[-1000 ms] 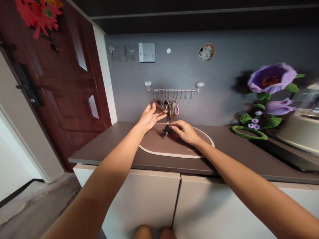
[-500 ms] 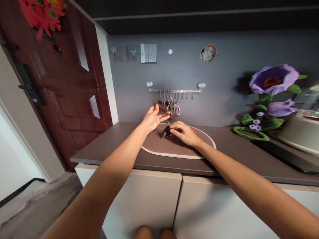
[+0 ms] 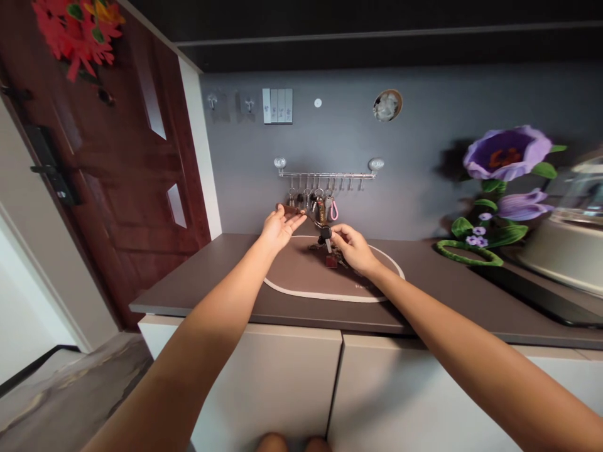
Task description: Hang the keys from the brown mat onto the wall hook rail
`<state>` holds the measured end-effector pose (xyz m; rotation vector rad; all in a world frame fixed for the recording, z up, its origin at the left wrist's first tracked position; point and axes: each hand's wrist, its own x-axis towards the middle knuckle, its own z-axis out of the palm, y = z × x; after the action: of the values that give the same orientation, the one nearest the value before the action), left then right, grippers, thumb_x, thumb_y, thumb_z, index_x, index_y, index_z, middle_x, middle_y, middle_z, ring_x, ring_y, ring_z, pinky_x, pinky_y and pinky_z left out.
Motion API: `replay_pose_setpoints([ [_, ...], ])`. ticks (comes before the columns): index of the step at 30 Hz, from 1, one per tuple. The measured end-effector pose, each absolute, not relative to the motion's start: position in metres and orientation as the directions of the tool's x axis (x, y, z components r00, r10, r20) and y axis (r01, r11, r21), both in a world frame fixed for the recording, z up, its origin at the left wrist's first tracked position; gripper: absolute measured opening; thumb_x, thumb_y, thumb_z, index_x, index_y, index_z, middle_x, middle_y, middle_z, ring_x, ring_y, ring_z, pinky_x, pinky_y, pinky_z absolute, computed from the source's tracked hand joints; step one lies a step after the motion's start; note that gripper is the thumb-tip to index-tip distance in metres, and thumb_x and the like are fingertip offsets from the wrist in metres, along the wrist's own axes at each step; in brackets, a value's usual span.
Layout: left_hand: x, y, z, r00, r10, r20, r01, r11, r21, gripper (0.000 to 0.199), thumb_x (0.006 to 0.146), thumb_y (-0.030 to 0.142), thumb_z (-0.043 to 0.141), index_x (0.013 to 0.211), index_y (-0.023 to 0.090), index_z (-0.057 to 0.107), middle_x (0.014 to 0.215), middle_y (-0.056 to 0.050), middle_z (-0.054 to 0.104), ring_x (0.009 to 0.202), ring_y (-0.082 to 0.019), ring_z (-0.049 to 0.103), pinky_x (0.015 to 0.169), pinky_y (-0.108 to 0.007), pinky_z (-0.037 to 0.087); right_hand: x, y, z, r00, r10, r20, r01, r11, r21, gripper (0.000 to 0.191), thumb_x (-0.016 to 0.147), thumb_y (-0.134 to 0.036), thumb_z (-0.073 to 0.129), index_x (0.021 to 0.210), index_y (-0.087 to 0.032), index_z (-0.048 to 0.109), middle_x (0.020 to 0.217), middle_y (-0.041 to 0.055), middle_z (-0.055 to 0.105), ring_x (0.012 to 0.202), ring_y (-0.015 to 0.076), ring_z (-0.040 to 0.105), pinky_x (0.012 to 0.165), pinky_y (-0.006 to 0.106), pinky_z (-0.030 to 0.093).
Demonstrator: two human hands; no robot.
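My left hand (image 3: pixel 279 230) holds a brown strap-like fob (image 3: pixel 289 209) between thumb and fingers, below the left part of a clear hook rail (image 3: pixel 327 176). From the fob a chain runs right to a black-headed key (image 3: pixel 326 233). My right hand (image 3: pixel 353 248) pinches at that key's side, above an oval brown mat (image 3: pixel 301 276). More keys and a small red tag (image 3: pixel 331 261) are on the mat beneath. Several key sets hang on the rail, among them a brown tag with letters (image 3: pixel 322 211) and a pink loop (image 3: pixel 334 210).
At the right stand purple felt flowers (image 3: pixel 509 154), a dark flat tray (image 3: pixel 537 295) and a pale domed container (image 3: pixel 565 245). A dark shelf (image 3: pixel 353 47) overhangs the counter (image 3: pixel 198 270). On the left is a red-brown door (image 3: pixel 127 157).
The black-headed key has been raised off the mat and now hangs from the chain. My left hand has shifted slightly left. The keys and red tag under my right hand are more exposed.
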<state>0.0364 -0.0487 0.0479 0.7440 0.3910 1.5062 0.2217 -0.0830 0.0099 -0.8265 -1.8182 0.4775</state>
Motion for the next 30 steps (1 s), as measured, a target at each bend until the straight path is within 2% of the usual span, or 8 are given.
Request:
replay_pose_setpoints([
  [6,0.039,-0.040,0.037,0.107,0.994,-0.025,-0.691,0.092,0.717,0.016,0.088,0.020,0.030,0.088,0.014,0.044,0.096,-0.014,0.058,0.092,-0.020,0.059,0.070,-0.033,0.055,0.225,-0.080,0.011,-0.127,0.702,0.701,0.326,0.697,-0.639,0.029,0.079,-0.046,0.043,0.082,-0.018,0.051,0.070,-0.0002,0.052,0.062,0.0100,0.046,0.061,0.022,0.040],
  [12,0.046,-0.040,0.028,0.205,0.966,-0.157,-0.548,0.247,0.800,0.014,0.085,0.014,0.036,0.093,0.009,0.046,0.093,-0.019,0.057,0.092,-0.024,0.060,0.066,-0.031,0.055,0.232,-0.077,0.016,-0.011,0.640,0.769,0.411,0.704,-0.580,0.028,0.081,-0.043,0.040,0.087,-0.019,0.052,0.084,0.0027,0.054,0.078,0.0132,0.049,0.074,0.026,0.040],
  [17,0.052,-0.048,0.023,0.317,0.942,-0.111,-0.372,0.231,0.899,0.010,0.078,0.013,0.049,0.082,0.004,0.053,0.075,-0.018,0.059,0.081,-0.025,0.063,0.072,-0.035,0.054,0.233,-0.078,0.020,0.021,0.612,0.790,0.379,0.727,-0.573,0.027,0.083,-0.042,0.038,0.090,-0.019,0.050,0.089,0.0032,0.056,0.084,0.0136,0.050,0.080,0.027,0.039],
  [21,0.055,-0.055,0.023,0.412,0.910,-0.055,-0.298,0.191,0.935,0.009,0.073,0.010,0.057,0.076,0.002,0.055,0.066,-0.016,0.060,0.070,-0.022,0.064,0.075,-0.036,0.052,0.232,-0.080,0.020,0.047,0.631,0.774,0.359,0.713,-0.603,0.028,0.082,-0.044,0.038,0.088,-0.019,0.049,0.087,0.0028,0.055,0.083,0.0133,0.051,0.080,0.027,0.040],
  [27,0.056,-0.058,0.020,0.486,0.873,-0.047,-0.181,0.153,0.972,0.015,0.068,0.014,0.064,0.079,0.010,0.055,0.077,-0.012,0.063,0.073,-0.020,0.064,0.074,-0.037,0.051,0.233,-0.079,0.022,0.054,0.712,0.700,0.185,0.681,-0.708,0.026,0.081,-0.047,0.039,0.085,-0.022,0.044,0.081,0.0004,0.057,0.074,0.0127,0.055,0.071,0.027,0.045],
  [30,0.057,-0.059,0.016,0.552,0.834,-0.009,-0.099,0.076,0.992,0.020,0.066,0.020,0.067,0.080,0.013,0.054,0.081,-0.009,0.063,0.073,-0.017,0.063,0.074,-0.036,0.050,0.232,-0.079,0.024,0.092,0.740,0.666,0.074,0.662,-0.746,0.027,0.079,-0.049,0.042,0.084,-0.023,0.042,0.079,-0.0002,0.055,0.069,0.0128,0.057,0.065,0.027,0.047],
])
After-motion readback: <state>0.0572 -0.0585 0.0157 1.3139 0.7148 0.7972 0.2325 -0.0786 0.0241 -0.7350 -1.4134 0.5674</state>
